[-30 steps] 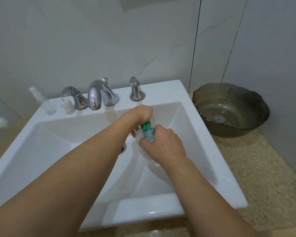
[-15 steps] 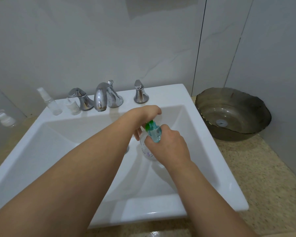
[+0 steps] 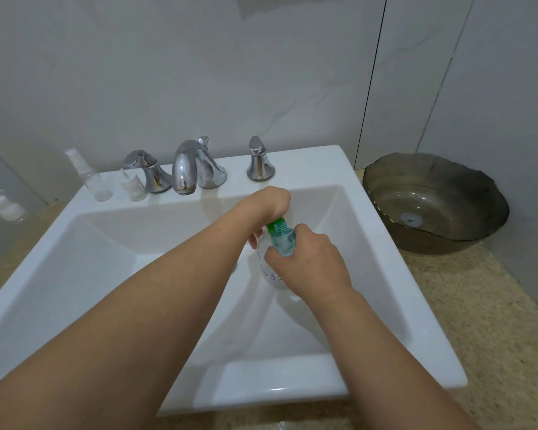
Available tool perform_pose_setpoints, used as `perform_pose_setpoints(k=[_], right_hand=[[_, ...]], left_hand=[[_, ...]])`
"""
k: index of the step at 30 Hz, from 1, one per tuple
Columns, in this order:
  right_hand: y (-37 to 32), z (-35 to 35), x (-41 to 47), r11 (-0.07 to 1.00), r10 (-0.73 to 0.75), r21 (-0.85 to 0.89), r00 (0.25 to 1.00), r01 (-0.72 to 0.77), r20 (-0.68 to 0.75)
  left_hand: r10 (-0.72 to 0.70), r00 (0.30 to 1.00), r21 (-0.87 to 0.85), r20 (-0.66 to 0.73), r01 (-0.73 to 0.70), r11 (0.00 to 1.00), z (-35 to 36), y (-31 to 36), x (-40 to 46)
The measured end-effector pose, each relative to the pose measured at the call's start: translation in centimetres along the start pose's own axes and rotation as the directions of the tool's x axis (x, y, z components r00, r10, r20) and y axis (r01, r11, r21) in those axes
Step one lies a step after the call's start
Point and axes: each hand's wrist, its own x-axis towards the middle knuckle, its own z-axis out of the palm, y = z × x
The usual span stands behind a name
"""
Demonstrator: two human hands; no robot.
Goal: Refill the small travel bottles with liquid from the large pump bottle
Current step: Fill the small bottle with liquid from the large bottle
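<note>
Both hands work one bottle over the sink [image 3: 348,169].
The right hand [image 3: 311,262] grips the blue-tinted bottle [image 3: 284,243]; the left hand [image 3: 269,201] curls round its green neck [image 3: 277,226]. A clear spray bottle [image 3: 89,175] stands upright on the rim.

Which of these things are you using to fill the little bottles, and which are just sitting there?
In use:
left hand
right hand
big bottle with green neck
small spray bottle
pump cap

Just sitting there:
tap
white sink
dark glass bowl
</note>
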Motion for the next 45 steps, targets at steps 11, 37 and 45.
perform_pose_setpoints(k=[11,37,45], right_hand=[[0.1,0.1,-0.1,1.0,0.001,-0.012,1.0,-0.001,0.02],[-0.2,-0.7,-0.6,0.999,-0.025,0.036,0.999,0.026,-0.031],[0.0,-0.3,-0.2,1.0,0.01,-0.011,0.999,-0.009,0.032]], left_hand=[[0.019,0.999,-0.009,-0.034,-0.019,1.0,0.3,-0.4,0.0],[-0.022,0.99,0.072,0.137,0.012,0.997,-1.2,0.2,-0.2],[0.019,1.0,0.036,0.02,-0.02,0.999,0.1,-0.3,0.2]])
